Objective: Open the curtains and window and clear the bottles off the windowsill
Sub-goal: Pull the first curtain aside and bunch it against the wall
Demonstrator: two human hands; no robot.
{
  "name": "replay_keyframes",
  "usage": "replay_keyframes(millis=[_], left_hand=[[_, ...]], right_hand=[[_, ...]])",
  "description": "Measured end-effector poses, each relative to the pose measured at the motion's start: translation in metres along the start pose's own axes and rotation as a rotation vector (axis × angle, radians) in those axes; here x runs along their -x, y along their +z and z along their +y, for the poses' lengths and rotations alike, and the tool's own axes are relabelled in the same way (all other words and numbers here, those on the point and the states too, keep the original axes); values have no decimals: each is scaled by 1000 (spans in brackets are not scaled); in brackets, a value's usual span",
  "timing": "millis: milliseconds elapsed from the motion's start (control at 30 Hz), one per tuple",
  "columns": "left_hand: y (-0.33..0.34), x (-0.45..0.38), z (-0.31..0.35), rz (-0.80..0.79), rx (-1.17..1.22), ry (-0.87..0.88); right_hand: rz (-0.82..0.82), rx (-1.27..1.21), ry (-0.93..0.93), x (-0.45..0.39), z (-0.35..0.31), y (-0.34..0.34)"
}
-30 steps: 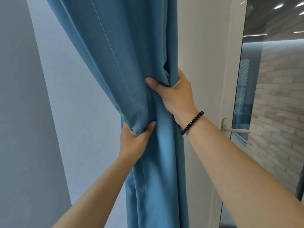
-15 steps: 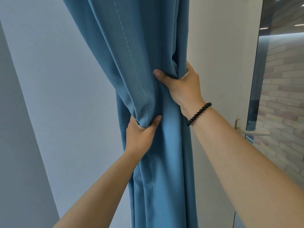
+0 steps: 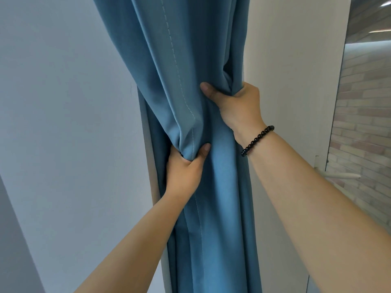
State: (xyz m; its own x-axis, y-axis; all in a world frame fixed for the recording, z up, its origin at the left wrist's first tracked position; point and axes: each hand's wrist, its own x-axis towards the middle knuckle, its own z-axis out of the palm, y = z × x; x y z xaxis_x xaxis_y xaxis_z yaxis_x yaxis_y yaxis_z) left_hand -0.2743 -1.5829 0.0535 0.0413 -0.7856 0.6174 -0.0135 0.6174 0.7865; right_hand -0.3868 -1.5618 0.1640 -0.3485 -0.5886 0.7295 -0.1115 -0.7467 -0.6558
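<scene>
Your left hand [image 3: 184,172] and right hand [image 3: 237,104] each keep a tight grip on the bunched blue curtain [image 3: 179,70], gathering it against the wall so the window [image 3: 364,123] on your right is uncovered. No bottles or windowsill show.

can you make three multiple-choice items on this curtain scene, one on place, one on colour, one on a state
1. Where is the white window handle relative to the gathered blue fabric curtain?
A. to its right
B. to its left
C. directly above it

2. What colour is the beaded bracelet on the right wrist?
A. red
B. black
C. white

3. What is the left hand doing?
A. hanging open, away from the cloth
B. resting flat on the wall
C. gripping a bunched fold of the curtain

Answers: 1 A, the handle shows beside the glass at the right edge. 2 B, the beads are dark and glossy. 3 C, its thumb and fingers curl round the fold, below the right hand, which grips the curtain higher up.
</scene>
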Motion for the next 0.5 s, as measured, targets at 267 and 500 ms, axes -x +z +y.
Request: replay_keyframes(millis=[267,500], left_hand=[[24,-19,-21,182,-107,-172],[37,-43,-41,237,-82,-176]], right_hand=[[108,100,-5,-25,38,10],[139,197,-12,-46,61,13]])
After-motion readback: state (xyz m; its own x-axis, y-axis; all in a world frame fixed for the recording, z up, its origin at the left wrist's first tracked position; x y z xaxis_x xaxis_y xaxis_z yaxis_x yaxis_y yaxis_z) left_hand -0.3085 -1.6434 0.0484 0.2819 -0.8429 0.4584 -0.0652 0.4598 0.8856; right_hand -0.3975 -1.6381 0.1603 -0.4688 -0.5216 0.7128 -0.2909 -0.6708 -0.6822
